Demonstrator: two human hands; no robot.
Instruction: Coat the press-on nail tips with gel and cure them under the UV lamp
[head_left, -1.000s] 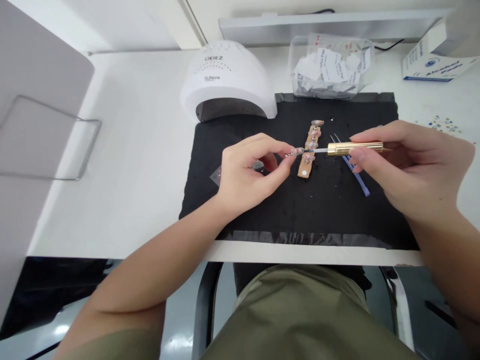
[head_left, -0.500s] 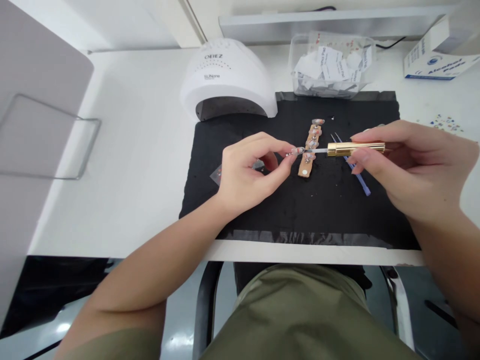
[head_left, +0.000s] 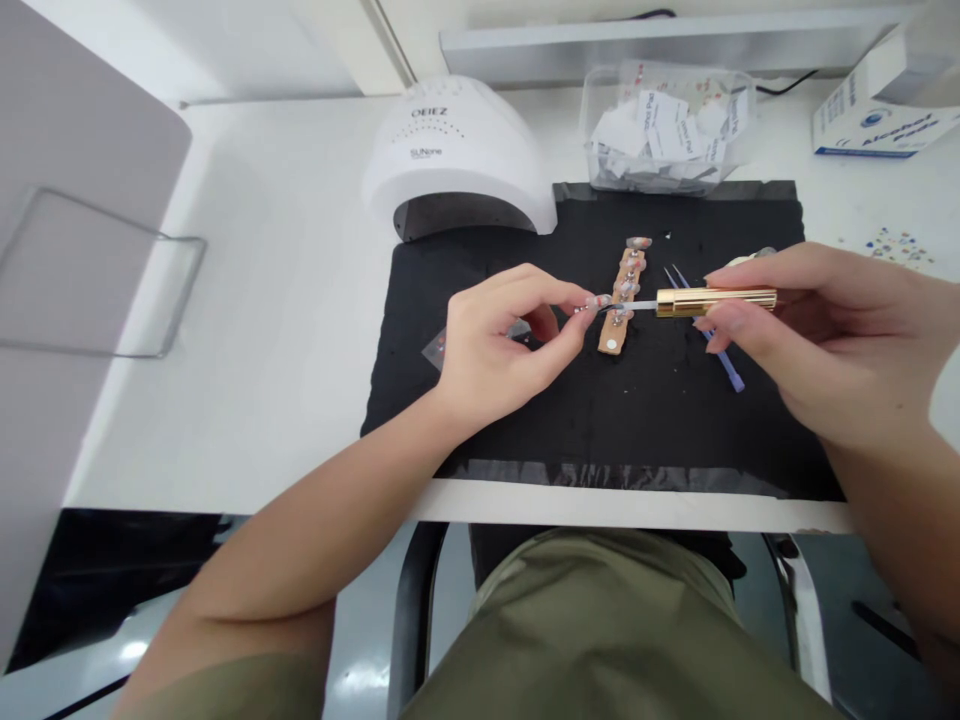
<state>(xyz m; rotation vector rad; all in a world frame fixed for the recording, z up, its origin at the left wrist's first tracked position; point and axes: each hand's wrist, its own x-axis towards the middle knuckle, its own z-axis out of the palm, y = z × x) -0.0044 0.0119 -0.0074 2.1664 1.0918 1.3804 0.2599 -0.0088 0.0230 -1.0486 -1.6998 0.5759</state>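
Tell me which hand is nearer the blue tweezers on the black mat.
Right hand: it sits just over the blue tweezers, partly covering them. The left hand is farther, beyond the strip of nail tips.

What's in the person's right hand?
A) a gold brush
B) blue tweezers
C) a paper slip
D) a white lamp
A. The right hand pinches a gold-handled nail art brush between thumb and fingers, with its thin tip pointing left.
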